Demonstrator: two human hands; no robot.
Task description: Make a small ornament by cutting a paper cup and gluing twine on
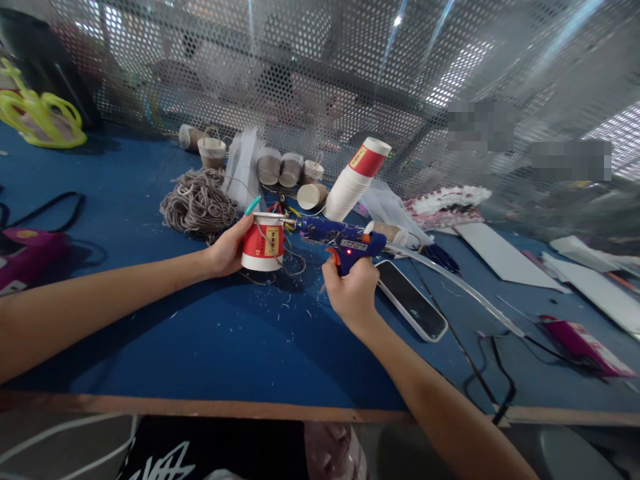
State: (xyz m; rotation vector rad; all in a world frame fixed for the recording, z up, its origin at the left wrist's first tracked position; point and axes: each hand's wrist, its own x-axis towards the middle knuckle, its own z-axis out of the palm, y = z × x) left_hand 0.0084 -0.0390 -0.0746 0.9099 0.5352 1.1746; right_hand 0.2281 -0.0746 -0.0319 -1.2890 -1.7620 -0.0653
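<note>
Several small cups with brown-grey cord around them (269, 168) sit along the far side of the table (200, 347), some upright and at least one on its side; these look well advanced, though a few are too small to judge closely. By contrast, the red-and-white paper cup (257, 253) near the middle is at an early stage: its printed wall is mostly bare, with only a loose strand of grey cord (303, 265) trailing down its right side.

The left hand (231, 252) is curled around the left of this cup, fingers closed against it, with a slim turquoise piece (253, 205) at the fingertips. The right hand (355, 293) is wrapped firmly around the handle of a blue glue gun with an orange trigger (333, 232); its nozzle meets or sits just beside the cup's top edge, and whether the trigger is pressed cannot be told. A red light shows on its body, and a long clear glue stick (460, 283) extends behind it.

Nearly all the cup's wall remains uncovered. Plenty of material is at hand: a tangled grey cord bundle (200, 203) to the far left, and a tall leaning stack of paper cups (353, 187), apparently unworked, to the far right.
</note>
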